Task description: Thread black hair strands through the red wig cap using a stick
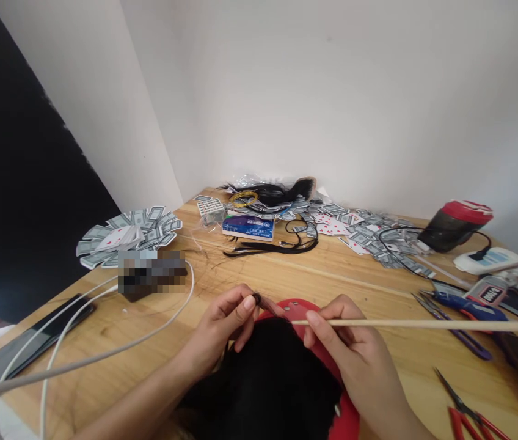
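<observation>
My left hand (226,321) pinches a small dark knot of black hair (257,299) between thumb and fingers, at the top of a red rounded form (302,307). Black hair (268,379) drapes over the near side of that red form. My right hand (348,342) holds a long thin wooden stick (424,324) that runs out to the right, its tip lying on the red form close to the knot.
A wooden table (314,269) sits in a white wall corner. White cables (103,351) and a dark phone (34,342) lie left. Playing cards (131,235), a blue box (248,227) and more hair (277,192) lie behind. A glue gun (465,305) and red-handled scissors (465,412) lie right.
</observation>
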Demonstrator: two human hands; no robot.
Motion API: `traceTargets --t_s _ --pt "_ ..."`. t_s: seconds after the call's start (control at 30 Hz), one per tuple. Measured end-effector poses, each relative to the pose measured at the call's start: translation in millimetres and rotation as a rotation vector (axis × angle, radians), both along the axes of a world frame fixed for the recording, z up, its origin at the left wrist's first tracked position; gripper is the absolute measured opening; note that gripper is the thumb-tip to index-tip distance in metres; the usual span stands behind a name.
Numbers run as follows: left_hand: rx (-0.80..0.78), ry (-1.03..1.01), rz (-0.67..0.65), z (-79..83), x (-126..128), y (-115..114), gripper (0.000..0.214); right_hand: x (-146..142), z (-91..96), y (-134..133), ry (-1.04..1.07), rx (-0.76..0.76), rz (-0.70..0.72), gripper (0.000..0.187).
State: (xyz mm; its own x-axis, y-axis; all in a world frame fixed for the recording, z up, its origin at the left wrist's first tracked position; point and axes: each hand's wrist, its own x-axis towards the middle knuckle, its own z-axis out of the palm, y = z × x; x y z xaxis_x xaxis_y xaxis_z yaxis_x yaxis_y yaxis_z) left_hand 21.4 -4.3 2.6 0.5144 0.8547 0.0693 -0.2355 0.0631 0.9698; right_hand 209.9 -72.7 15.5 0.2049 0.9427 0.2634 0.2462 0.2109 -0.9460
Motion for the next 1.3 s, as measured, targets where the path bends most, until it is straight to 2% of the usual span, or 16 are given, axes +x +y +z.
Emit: traceTargets --t_s 0.37,0.63,0.8,1.1,1.3 --pt "0.002 -0.07 -0.046 -4.2 -1.7 2.5 0.034 5.0 -0.2 1.1 0.012 -0.059 0.054 0.034" --pt "0.074 -0.003 -0.042 -5.0 -0.8 4.4 0.036 8.3 -4.5 3.8 0.159 -0.111 0.1 0.035" --pt "0.108 0.032 -0.062 -6.9 -0.1 4.4 0.036 5.5 -5.0 3.9 0.241 -0.142 0.07 0.037" --pt "0.132 0.099 -0.072 -7.0 -0.3 2.5 0.034 1.8 2.7 3.9 0.132 -0.12 0.007 0.041" --pt "0.137 0.117 -0.092 -7.2 -1.8 2.7 0.036 1.8 1.2 0.9 0.07 -0.122 -0.04 0.043"
